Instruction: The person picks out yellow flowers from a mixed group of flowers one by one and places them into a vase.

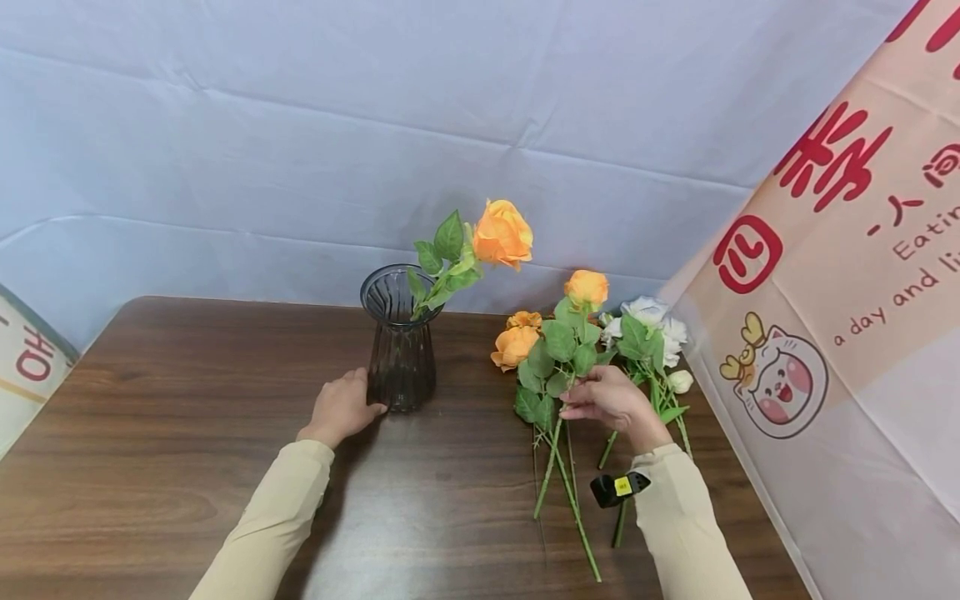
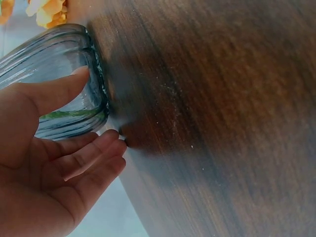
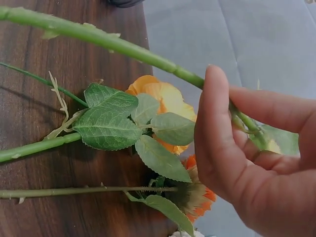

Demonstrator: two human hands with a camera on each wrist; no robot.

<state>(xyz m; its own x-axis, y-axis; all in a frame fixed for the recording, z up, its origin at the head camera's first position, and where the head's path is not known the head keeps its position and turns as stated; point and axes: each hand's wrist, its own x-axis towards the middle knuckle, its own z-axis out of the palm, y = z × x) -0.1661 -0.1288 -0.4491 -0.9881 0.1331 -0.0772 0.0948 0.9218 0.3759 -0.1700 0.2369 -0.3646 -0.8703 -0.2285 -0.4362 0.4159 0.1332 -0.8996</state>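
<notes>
A dark ribbed glass vase (image 1: 402,367) stands upright near the table's back edge. One orange rose (image 1: 502,235) leans out of it to the right, its stem inside. My left hand (image 1: 342,410) holds the vase low on its left side; in the left wrist view the thumb (image 2: 61,91) lies along the glass and the fingers are on the other side. My right hand (image 1: 609,400) pinches the green stem (image 3: 123,47) of another orange rose (image 1: 587,290) between thumb and fingers. That rose is over other flowers, its bloom pointing toward the back.
Beneath and left of the right hand lie more orange flowers (image 1: 515,347) with leafy stems. White flowers (image 1: 660,325) lie to their right, near a printed cloth (image 1: 855,333) along the table's right side. A pale cloth (image 1: 300,167) hangs behind the wooden table (image 1: 187,433).
</notes>
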